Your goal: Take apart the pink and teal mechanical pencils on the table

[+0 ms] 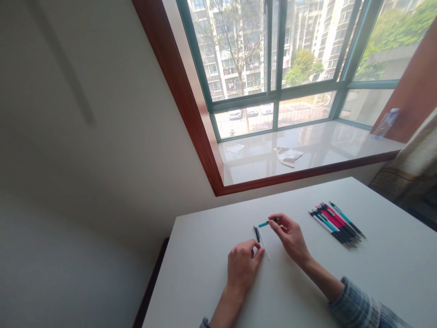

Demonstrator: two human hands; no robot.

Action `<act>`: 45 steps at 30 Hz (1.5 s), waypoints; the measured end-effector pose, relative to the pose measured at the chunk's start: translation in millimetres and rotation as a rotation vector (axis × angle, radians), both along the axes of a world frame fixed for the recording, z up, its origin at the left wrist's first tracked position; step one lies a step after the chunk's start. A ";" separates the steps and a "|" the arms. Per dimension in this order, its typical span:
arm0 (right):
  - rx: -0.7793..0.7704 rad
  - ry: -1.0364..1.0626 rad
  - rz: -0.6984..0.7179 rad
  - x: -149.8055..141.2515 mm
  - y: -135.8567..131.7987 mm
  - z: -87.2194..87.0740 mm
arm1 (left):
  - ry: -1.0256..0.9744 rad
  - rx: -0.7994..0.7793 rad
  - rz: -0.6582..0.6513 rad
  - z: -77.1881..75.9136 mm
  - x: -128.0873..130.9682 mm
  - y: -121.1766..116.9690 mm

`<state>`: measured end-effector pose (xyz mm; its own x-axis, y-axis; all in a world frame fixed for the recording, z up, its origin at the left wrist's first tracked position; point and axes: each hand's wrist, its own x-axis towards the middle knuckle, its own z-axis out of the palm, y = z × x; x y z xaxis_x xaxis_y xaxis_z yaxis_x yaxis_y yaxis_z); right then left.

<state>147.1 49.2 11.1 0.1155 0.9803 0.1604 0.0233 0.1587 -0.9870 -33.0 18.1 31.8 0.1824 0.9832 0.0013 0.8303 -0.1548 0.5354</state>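
My right hand [290,237] pinches a teal pen barrel [263,224] with a dark end between thumb and fingers, just above the white table. My left hand [241,264] rests on the tabletop with curled fingers, thumb and forefinger brought together. Its fingertips are at a thin white pen refill [265,248]; whether they grip anything is hidden. Beside the refill, just beyond the left fingertips, lies a black pen grip section [257,234] with a small tip.
Several pens [336,225] in teal, pink, white and black lie side by side on the white table [198,273], to the right. Behind it, the window sill [321,152] bears a crumpled cloth [288,155] and a clear bottle [385,124]. A curtain [409,168] hangs at right.
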 end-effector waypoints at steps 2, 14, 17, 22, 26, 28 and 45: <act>-0.002 -0.040 -0.044 0.7 0.0 0.3 | 0.003 -0.001 0.002 0.8 0.7 0.3; -0.014 -0.135 -0.018 -1.9 -0.1 -0.8 | -0.021 0.016 -0.013 -0.7 0.6 1.0; -0.015 -0.157 0.002 -3.2 -1.3 0.2 | -0.032 0.022 -0.013 -1.5 0.0 1.3; -0.010 -0.159 0.024 -3.5 -1.1 -0.1 | -0.031 0.017 -0.016 -1.1 0.2 1.8; -0.006 -0.152 0.031 -4.3 -2.1 2.0 | -0.024 0.009 -0.007 0.4 0.4 2.3; -0.003 -0.149 0.037 -4.9 -3.2 4.2 | -0.022 0.012 0.000 0.3 0.3 2.5; -0.029 0.072 0.373 -11.7 -14.1 11.7 | -0.505 0.265 0.058 -0.7 -4.3 3.3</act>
